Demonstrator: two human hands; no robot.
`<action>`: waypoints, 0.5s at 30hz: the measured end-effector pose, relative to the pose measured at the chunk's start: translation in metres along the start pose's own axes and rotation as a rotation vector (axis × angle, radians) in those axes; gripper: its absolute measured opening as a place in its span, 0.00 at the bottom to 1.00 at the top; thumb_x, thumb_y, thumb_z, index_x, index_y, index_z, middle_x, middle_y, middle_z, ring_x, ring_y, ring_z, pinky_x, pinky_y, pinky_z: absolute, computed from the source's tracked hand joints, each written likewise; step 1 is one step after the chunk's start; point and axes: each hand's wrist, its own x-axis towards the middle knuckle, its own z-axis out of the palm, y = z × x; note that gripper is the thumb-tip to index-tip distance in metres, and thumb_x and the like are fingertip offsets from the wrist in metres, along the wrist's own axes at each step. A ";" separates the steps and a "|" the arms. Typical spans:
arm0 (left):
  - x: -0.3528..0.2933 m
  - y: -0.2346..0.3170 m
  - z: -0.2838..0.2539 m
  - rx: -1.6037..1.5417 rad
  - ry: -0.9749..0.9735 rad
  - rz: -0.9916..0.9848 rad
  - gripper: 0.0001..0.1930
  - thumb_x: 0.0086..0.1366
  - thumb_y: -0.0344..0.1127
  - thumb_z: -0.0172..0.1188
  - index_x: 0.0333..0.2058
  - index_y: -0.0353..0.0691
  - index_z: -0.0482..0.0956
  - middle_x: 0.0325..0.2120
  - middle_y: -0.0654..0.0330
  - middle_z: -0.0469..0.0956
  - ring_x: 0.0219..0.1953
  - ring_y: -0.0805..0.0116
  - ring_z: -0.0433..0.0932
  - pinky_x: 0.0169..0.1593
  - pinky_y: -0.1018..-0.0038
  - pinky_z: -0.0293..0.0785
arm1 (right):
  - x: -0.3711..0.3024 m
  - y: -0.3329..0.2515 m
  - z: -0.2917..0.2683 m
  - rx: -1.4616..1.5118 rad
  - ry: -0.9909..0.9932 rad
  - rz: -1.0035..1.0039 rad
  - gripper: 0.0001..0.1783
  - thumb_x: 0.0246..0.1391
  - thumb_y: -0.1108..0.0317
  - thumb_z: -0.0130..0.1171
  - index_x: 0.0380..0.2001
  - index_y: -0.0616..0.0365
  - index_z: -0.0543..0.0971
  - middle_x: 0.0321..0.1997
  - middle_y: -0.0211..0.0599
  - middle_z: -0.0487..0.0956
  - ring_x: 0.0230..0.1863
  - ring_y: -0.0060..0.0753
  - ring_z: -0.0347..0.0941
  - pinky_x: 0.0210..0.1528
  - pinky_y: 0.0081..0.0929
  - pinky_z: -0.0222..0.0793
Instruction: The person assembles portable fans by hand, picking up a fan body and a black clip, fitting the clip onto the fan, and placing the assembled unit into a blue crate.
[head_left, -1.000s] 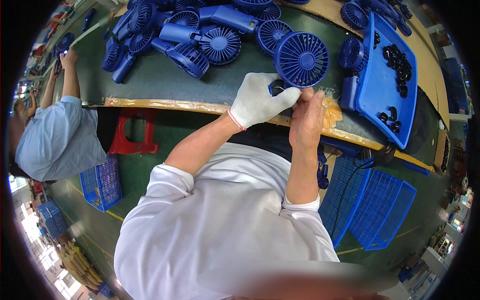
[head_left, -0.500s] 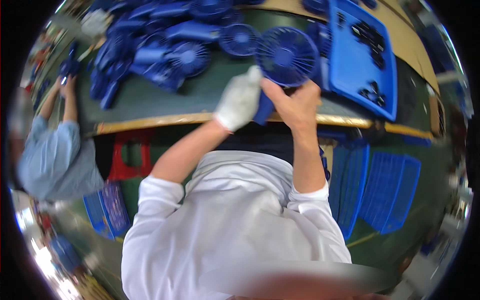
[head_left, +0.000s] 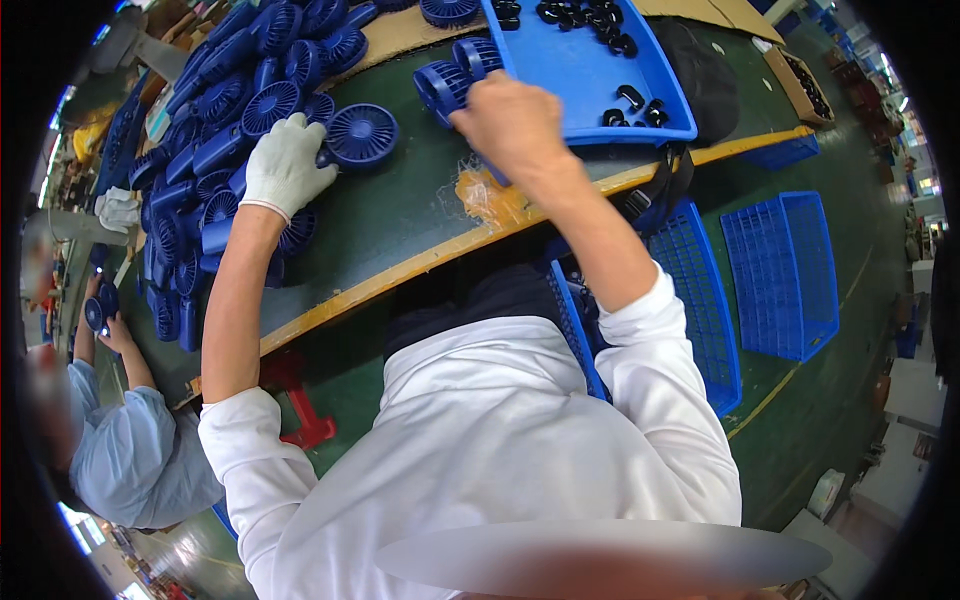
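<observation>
My gloved left hand [head_left: 286,168] is closed at the right edge of a heap of blue handheld fans [head_left: 215,150]. Its fingers wrap the handle end of one blue handheld fan [head_left: 362,135], whose round grille sticks out to the right. My bare right hand [head_left: 515,125] is curled round another blue handheld fan [head_left: 440,88] beside the tray's left side. That fan's grille shows left of the knuckles and a bit of handle below the palm. One more fan [head_left: 477,56] lies right behind it.
A blue tray [head_left: 590,75] holds small black parts [head_left: 628,97]. The worktable has a yellowish front edge [head_left: 400,270] with clear tape stuck near it. Blue crates [head_left: 780,275] stand on the floor at right. At left, a co-worker in a light blue shirt [head_left: 140,455] handles a fan.
Both hands were together on one fan; now they are apart. My left hand has gone left to the heap, and my right hand holds a fan by the tray. The view has turned.
</observation>
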 end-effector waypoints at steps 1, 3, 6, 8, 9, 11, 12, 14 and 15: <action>-0.005 0.007 -0.011 -0.070 0.016 0.005 0.17 0.46 0.38 0.69 0.34 0.38 0.77 0.36 0.51 0.75 0.43 0.51 0.76 0.45 0.60 0.76 | 0.000 0.015 -0.014 0.025 0.043 0.018 0.12 0.48 0.58 0.66 0.28 0.55 0.83 0.35 0.41 0.81 0.36 0.45 0.81 0.37 0.39 0.77; -0.020 0.017 -0.020 -0.161 0.069 0.058 0.18 0.44 0.37 0.69 0.32 0.37 0.74 0.34 0.50 0.73 0.40 0.49 0.75 0.41 0.60 0.75 | 0.001 0.058 -0.030 0.040 0.159 -0.004 0.14 0.49 0.56 0.66 0.24 0.56 0.81 0.31 0.41 0.78 0.34 0.46 0.77 0.36 0.39 0.75; -0.040 0.036 -0.012 -0.281 0.050 0.124 0.26 0.40 0.46 0.74 0.35 0.41 0.73 0.33 0.53 0.74 0.37 0.51 0.78 0.37 0.61 0.77 | -0.004 0.130 -0.030 -0.235 0.159 0.044 0.12 0.46 0.59 0.68 0.25 0.58 0.82 0.34 0.40 0.78 0.41 0.47 0.75 0.41 0.40 0.74; -0.055 0.051 -0.007 -0.245 0.007 0.126 0.27 0.40 0.51 0.74 0.33 0.42 0.73 0.31 0.56 0.74 0.35 0.56 0.78 0.34 0.64 0.76 | -0.005 0.165 -0.022 -0.367 0.008 0.103 0.06 0.46 0.68 0.64 0.23 0.59 0.81 0.33 0.44 0.81 0.38 0.51 0.77 0.41 0.43 0.74; -0.064 0.057 0.003 -0.240 0.078 0.164 0.26 0.39 0.53 0.73 0.31 0.43 0.73 0.29 0.58 0.72 0.34 0.58 0.78 0.32 0.66 0.76 | -0.004 0.177 -0.017 -0.405 -0.067 0.115 0.04 0.46 0.70 0.62 0.23 0.59 0.81 0.32 0.45 0.81 0.37 0.53 0.78 0.40 0.44 0.74; -0.074 0.065 0.021 -0.282 0.232 0.184 0.27 0.37 0.55 0.72 0.29 0.44 0.73 0.27 0.61 0.70 0.31 0.62 0.75 0.30 0.68 0.74 | -0.002 0.183 -0.013 -0.409 -0.133 0.124 0.04 0.46 0.71 0.61 0.26 0.59 0.82 0.32 0.48 0.81 0.36 0.53 0.79 0.40 0.46 0.74; -0.077 0.067 0.025 -0.293 0.292 0.201 0.27 0.36 0.55 0.72 0.28 0.44 0.72 0.27 0.61 0.70 0.30 0.63 0.75 0.29 0.69 0.73 | -0.003 0.185 -0.012 -0.411 -0.212 0.149 0.06 0.46 0.72 0.61 0.29 0.60 0.84 0.31 0.51 0.81 0.35 0.54 0.79 0.39 0.47 0.75; -0.082 0.069 0.031 -0.299 0.361 0.211 0.27 0.34 0.56 0.72 0.26 0.45 0.72 0.25 0.62 0.69 0.29 0.64 0.74 0.28 0.70 0.72 | 0.001 0.179 -0.014 -0.401 -0.213 0.127 0.07 0.47 0.73 0.61 0.30 0.61 0.83 0.33 0.52 0.81 0.36 0.53 0.79 0.40 0.47 0.75; -0.083 0.070 0.034 -0.335 0.396 0.215 0.26 0.34 0.56 0.72 0.26 0.45 0.72 0.25 0.63 0.69 0.28 0.65 0.74 0.28 0.70 0.72 | 0.000 0.176 -0.014 -0.317 -0.132 0.114 0.06 0.47 0.74 0.59 0.29 0.62 0.82 0.34 0.51 0.81 0.37 0.53 0.79 0.41 0.46 0.74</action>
